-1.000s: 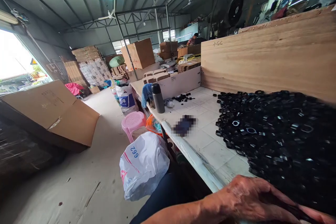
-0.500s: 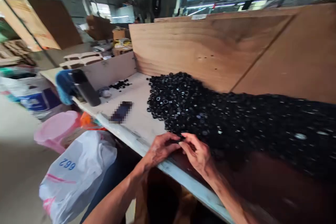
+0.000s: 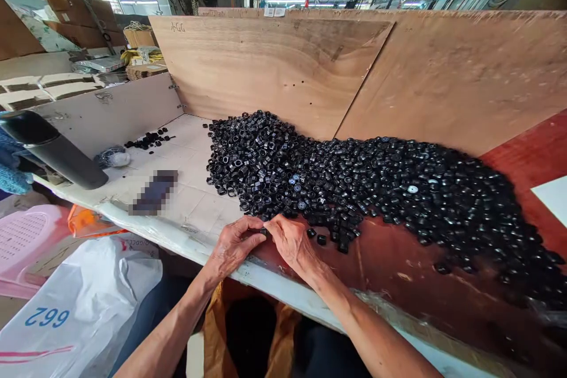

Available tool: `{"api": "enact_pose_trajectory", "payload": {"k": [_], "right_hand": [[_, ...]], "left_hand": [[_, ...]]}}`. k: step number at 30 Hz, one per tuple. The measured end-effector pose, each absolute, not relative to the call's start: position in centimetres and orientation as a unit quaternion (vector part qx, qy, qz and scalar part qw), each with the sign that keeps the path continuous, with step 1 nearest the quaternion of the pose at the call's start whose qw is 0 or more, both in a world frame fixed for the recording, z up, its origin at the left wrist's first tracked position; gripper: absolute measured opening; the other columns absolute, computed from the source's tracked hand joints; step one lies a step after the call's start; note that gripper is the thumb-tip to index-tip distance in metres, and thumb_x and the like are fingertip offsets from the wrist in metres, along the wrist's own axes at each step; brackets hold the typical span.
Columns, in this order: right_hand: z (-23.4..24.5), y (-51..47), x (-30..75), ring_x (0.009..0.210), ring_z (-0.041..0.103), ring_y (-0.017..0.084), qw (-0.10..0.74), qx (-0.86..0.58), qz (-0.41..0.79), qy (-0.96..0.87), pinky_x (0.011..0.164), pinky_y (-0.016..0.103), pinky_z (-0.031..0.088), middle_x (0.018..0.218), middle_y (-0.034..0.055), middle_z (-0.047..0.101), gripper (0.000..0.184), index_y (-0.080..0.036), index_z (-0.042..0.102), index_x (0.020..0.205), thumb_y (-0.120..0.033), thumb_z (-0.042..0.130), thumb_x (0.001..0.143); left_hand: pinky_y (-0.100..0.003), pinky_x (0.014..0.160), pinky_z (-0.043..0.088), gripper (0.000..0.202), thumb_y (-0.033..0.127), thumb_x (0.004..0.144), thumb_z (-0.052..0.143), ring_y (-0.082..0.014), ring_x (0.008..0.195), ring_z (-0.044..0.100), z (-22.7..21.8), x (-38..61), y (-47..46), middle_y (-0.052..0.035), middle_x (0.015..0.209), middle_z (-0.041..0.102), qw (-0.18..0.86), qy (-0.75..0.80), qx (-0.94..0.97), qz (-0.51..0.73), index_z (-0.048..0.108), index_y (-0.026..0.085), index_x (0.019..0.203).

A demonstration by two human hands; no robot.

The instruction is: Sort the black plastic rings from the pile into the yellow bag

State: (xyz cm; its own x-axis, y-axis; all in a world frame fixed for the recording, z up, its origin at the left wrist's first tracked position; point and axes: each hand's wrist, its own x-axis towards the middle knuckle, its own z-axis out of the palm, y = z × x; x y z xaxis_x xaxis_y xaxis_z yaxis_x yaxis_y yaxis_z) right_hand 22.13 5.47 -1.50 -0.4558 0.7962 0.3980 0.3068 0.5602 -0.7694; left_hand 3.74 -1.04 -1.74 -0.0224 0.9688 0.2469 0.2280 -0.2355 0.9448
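On the tiled bench (image 3: 186, 215) below a plywood board (image 3: 266, 71), we count a heap of black rings (image 3: 354, 189), our left hand (image 3: 234, 245) and right hand (image 3: 292, 242) together at its near edge, any grip unclear.

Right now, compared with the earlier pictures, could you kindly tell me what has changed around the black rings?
The left hand, unseen at first, has come in beside the right hand. Both now meet at the near edge of the pile of black rings, by a small ring; whether it is held is unclear. The view has swung right. The black flask stands where it was.
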Motion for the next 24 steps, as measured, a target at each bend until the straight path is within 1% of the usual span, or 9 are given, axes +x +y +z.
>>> {"api": "enact_pose_trajectory", "payload": {"k": [2,4,6,10,12,15,19,22,24], "right_hand": [[-0.7,5.2,22.5,0.06,0.059,0.015,0.385,-0.347,0.344,-0.783,0.062,0.025,0.046,0.07,-0.0012,0.066,0.024,-0.02,0.068,0.103,-0.042,0.057,0.105],[0.0,5.0,22.9,0.067,0.063,0.016,0.367,-0.33,0.358,-0.793,0.068,0.025,0.049,0.079,-0.0005,0.071,0.021,-0.022,0.068,0.115,-0.036,0.06,0.103],[0.4,4.9,23.1,0.066,0.062,0.015,0.35,-0.322,0.351,-0.807,0.068,0.025,0.048,0.075,-0.0011,0.069,0.016,-0.022,0.07,0.103,-0.033,0.059,0.102],[-0.1,5.1,22.8,0.052,0.048,0.012,0.359,-0.342,0.325,-0.805,0.058,0.026,0.039,0.054,-0.0033,0.05,0.048,-0.022,0.053,0.062,-0.04,0.051,0.106],[-0.2,5.1,22.6,0.053,0.05,0.012,0.368,-0.341,0.338,-0.796,0.058,0.026,0.039,0.056,-0.0034,0.052,0.046,-0.022,0.056,0.066,-0.041,0.048,0.107],[0.2,4.9,22.8,0.058,0.055,0.013,0.356,-0.337,0.368,-0.79,0.061,0.025,0.042,0.064,-0.0038,0.06,0.027,-0.021,0.067,0.091,-0.041,0.056,0.104],[0.9,4.7,23.1,0.054,0.049,0.013,0.342,-0.352,0.349,-0.798,0.057,0.026,0.038,0.056,-0.0039,0.052,0.044,-0.022,0.055,0.065,-0.044,0.058,0.103],[1.2,4.6,23.2,0.057,0.053,0.013,0.35,-0.341,0.386,-0.783,0.057,0.025,0.04,0.064,-0.0032,0.06,0.034,-0.022,0.061,0.074,-0.045,0.064,0.099],[1.5,4.6,23.2,0.056,0.052,0.013,0.342,-0.333,0.389,-0.788,0.057,0.026,0.041,0.062,-0.0034,0.058,0.035,-0.022,0.06,0.071,-0.043,0.064,0.098]], "left_hand": [[-0.037,0.099,0.057,0.023,0.037,0.093,0.076,-0.0228,0.105,0.073,-1.8,3.9,-1.1,-0.0081,0.111,0.077,0.376,0.5,0.577,0.525,0.076,0.02,0.108],[-0.036,0.096,0.058,0.024,0.038,0.091,0.077,-0.0218,0.103,0.073,-1.8,4.1,-1.1,-0.0069,0.11,0.076,0.393,0.498,0.546,0.547,0.075,0.02,0.107],[-0.035,0.094,0.059,0.026,0.039,0.09,0.079,-0.0207,0.1,0.072,-1.9,4.1,-1.1,-0.0061,0.109,0.076,0.404,0.496,0.525,0.561,0.075,0.02,0.107],[-0.034,0.095,0.058,0.028,0.04,0.087,0.082,-0.0202,0.1,0.071,-1.9,4.1,-1.1,-0.0058,0.107,0.075,0.398,0.488,0.533,0.564,0.076,0.02,0.107],[-0.033,0.094,0.059,0.028,0.04,0.087,0.081,-0.0197,0.099,0.071,-1.9,4.1,-1.0,-0.0058,0.106,0.075,0.399,0.489,0.531,0.565,0.076,0.02,0.107],[-0.032,0.091,0.059,0.029,0.041,0.088,0.08,-0.019,0.096,0.071,-1.9,4.1,-1.1,-0.006,0.106,0.075,0.407,0.495,0.517,0.567,0.075,0.019,0.107],[-0.033,0.091,0.059,0.031,0.041,0.087,0.081,-0.0195,0.096,0.071,-1.8,4.2,-1.2,-0.0071,0.108,0.074,0.404,0.513,0.505,0.564,0.074,0.018,0.107],[-0.033,0.091,0.059,0.032,0.043,0.088,0.079,-0.0203,0.097,0.071,-1.7,4.1,-1.3,-0.0081,0.109,0.075,0.4,0.521,0.505,0.56,0.074,0.018,0.108],[-0.033,0.092,0.059,0.033,0.043,0.088,0.079,-0.0206,0.098,0.071,-1.7,4.1,-1.3,-0.0084,0.11,0.075,0.398,0.519,0.509,0.56,0.074,0.018,0.108]]}}
